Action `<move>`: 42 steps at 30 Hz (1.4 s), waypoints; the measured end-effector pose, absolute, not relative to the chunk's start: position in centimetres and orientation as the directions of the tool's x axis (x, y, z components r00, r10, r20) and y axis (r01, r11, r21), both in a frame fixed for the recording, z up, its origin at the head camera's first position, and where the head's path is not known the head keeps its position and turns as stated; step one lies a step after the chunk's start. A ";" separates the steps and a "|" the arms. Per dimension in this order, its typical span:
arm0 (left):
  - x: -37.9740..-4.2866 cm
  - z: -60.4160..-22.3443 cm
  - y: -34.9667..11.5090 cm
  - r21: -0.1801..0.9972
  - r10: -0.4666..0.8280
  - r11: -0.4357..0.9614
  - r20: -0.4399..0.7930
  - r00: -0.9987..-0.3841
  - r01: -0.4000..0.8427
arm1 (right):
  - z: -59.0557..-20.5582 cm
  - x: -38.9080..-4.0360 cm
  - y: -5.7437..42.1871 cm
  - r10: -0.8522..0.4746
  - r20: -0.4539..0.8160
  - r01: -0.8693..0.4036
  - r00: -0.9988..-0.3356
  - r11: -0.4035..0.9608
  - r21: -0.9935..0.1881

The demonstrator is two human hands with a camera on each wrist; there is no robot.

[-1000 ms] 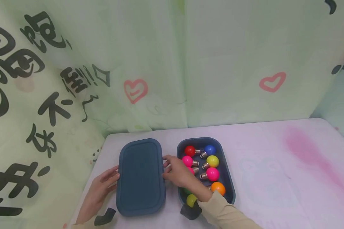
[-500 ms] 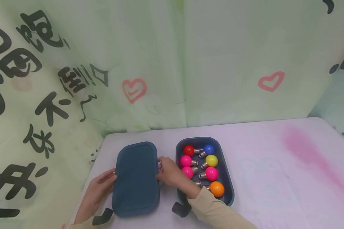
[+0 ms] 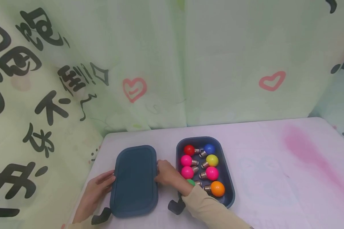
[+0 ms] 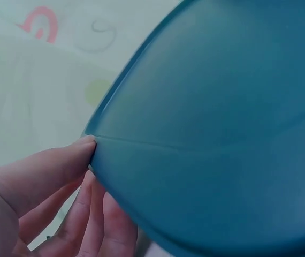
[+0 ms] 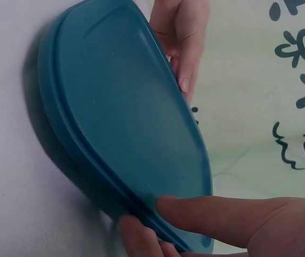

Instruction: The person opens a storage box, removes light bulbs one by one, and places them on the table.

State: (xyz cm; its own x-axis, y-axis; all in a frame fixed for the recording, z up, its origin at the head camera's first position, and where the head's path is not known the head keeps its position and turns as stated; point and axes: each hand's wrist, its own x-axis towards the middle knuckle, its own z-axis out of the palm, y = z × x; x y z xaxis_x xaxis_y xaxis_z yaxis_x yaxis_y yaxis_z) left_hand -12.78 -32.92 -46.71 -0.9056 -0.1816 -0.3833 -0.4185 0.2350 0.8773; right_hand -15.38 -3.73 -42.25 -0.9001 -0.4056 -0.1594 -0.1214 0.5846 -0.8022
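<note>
A dark blue rectangular lid (image 3: pixel 134 181) with rounded corners lies left of centre on the table. In the right wrist view a darker wall seems to show under its rim, probably a box. My left hand (image 3: pixel 96 189) is at its left edge, thumb tip on the rim and the other fingers lower down. At the right edge my right hand (image 3: pixel 167 174) pinches the rim, thumb on top and fingers below. Right of it stands an open dark blue box (image 3: pixel 230 192) with several light bulbs, among them an orange bulb (image 3: pixel 218 189). My right forearm hides its lower left corner.
A pale pink cloth covers the table (image 3: pixel 275 178), which stretches far to the right. A light green curtain (image 3: pixel 218 63) with hearts and black writing hangs behind and on the left. The open box stands close beside my right wrist.
The lid has shifted left and slightly towards me, and both hands have moved with it. My right fingers have drawn in closer on its edge. The open box and bulbs stay put.
</note>
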 end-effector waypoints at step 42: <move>-12.0 -43.4 -28.5 0.960 -0.173 0.162 -0.200 -0.964 -0.229 | -39.5 -14.7 1.0 -0.423 -0.066 -0.148 -0.904 0.455 -0.878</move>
